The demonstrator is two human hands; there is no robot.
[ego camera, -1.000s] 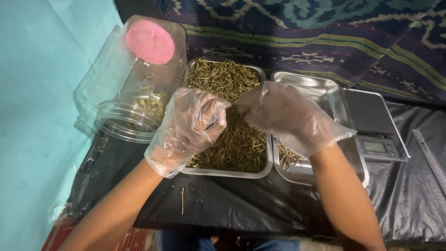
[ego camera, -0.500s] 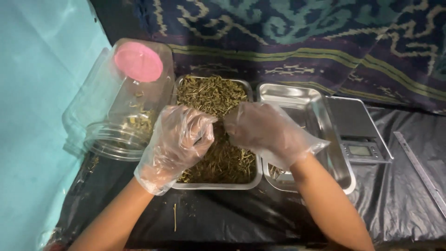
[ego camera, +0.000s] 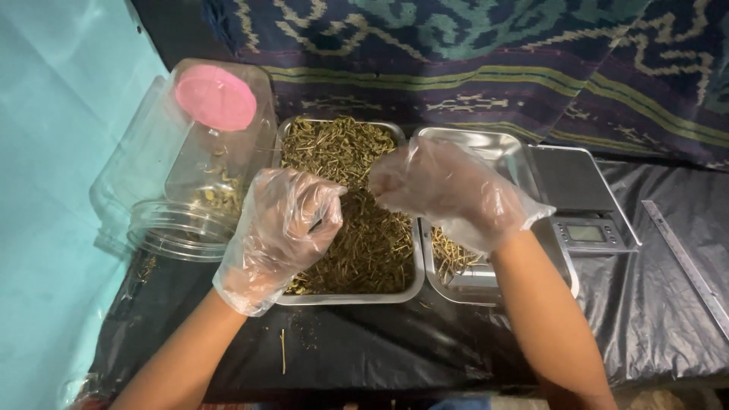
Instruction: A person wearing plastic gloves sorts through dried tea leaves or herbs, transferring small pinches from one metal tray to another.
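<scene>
Dried stems [ego camera: 364, 243] heaped in left tray [ego camera: 414, 282], centre of counter [ego camera: 380, 342]; smaller pile in near end of right tray [ego camera: 566, 277], which sits partly on scale [ego camera: 588, 231]. Left hand [ego camera: 285, 228] gloved, fingers curled nearly closed just above the heap; a thin dark stem seems pinched at the fingertips, though contents of grip not confirmable through the film. Right hand [ego camera: 448, 190] gloved, fingers bunched toward the left hand over the seam between trays; grip contents hidden, cannot tell. Risks, as judgement: loose baggy gloves likely to snag stems and flick them over the rim, a few bits [ego camera: 283, 351] already lying on the black sheet; forearm pressure on right tray likely to tip it or upset the scale; jar [ego camera: 190, 182] on its side, mouth open toward the counter edge, liable to roll and spill. Hard to make out: fingertip contact, scale display, ruler [ego camera: 687, 266] cut off at frame edge.
</scene>
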